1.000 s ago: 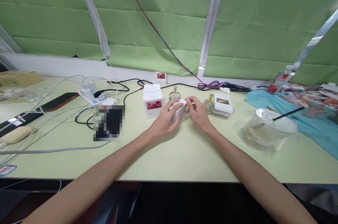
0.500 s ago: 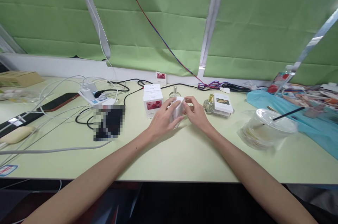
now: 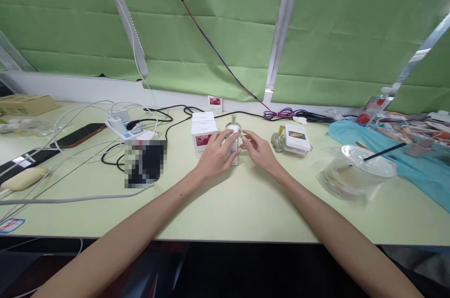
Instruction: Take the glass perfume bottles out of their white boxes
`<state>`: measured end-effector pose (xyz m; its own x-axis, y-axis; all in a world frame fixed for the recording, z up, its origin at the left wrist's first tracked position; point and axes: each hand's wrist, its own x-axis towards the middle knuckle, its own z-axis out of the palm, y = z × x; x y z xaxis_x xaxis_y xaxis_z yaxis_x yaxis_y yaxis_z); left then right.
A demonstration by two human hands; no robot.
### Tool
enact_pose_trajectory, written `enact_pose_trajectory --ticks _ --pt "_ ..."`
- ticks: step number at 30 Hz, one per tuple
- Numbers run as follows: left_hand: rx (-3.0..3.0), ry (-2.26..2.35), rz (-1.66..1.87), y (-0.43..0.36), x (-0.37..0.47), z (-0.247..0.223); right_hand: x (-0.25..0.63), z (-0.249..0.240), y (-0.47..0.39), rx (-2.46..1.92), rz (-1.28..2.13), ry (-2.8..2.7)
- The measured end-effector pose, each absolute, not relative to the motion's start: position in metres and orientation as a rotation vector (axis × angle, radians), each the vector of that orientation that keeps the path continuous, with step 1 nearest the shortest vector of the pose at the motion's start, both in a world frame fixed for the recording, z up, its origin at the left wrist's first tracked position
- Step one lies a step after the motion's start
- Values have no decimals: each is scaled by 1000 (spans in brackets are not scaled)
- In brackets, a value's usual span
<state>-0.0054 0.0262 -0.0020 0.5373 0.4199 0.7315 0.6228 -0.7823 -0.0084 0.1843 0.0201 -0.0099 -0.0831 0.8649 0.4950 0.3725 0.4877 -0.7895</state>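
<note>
A small white carton point(image 3: 234, 159) stands upright on the table, with the fingers and thumb of my left hand point(image 3: 216, 153) around it. Just to its right is my right hand point(image 3: 260, 152), fingers loosely bent and slightly apart, holding nothing. Directly behind the carton rises a clear glass perfume bottle point(image 3: 233, 119), its lower part hidden. A row of several white boxes point(image 3: 203, 122) with a red flower picture touches or nearly touches my left fingers. Right of my right hand, another glass bottle point(image 3: 277, 142) lies beside a white box with a dark picture point(image 3: 297, 136).
A lidded plastic cup with a black straw point(image 3: 367, 162) stands at right, before a blue plastic bag point(image 3: 404, 148) and clutter. At left are a power strip point(image 3: 131, 131), tangled cables, phones point(image 3: 79, 134) and a cream-coloured mouse-shaped object point(image 3: 24, 178). A small picture card point(image 3: 215, 103) leans at the back.
The carton has gone from tilted between both hands to upright on the table. My right fingers have come off it; my left hand stays around it.
</note>
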Motion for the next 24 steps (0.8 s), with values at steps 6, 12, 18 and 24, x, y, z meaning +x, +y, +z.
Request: enact_pose_trajectory --ticks 6,12,18,24 --pt "-2280 -934 -986 34 -7 -3 179 -14 18 -1014 691 -1747" --pt "-2216 -935 -925 35 -3 0 177 -13 13 -1001 702 -1840" --pt "-2236 -1012 -910 43 -6 1 174 -11 9 -1023 700 -1884" --pt "-2266 -1049 -998 50 -6 0 175 -11 8 -1077 679 -1906"
